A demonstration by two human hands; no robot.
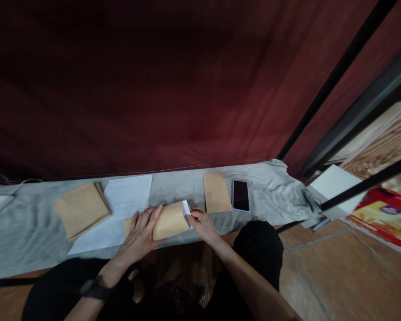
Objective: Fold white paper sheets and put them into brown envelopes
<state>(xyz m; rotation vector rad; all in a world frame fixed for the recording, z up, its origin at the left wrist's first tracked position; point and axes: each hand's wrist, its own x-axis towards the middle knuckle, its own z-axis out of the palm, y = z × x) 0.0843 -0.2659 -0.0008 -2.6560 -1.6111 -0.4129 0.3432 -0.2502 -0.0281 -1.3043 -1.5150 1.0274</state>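
My left hand (142,229) lies across a brown paper envelope (169,220), its fingers over the top and its thumb at the near edge, holding it. A strip of folded white paper (186,208) sticks out of the envelope's right end. There my right hand (202,223) pinches the white paper between thumb and fingers. How far the paper reaches inside the envelope is hidden. Just right of my right hand lies another brown envelope (217,191), flat on the grey cloth.
A stack of brown envelopes (82,209) rests partly over white sheets (128,196) on the left. A phone (241,195) lies right of the flat envelope. Grey cloth (267,191) covers the narrow surface. Dark poles (334,84) and a red box (384,216) stand at the right.
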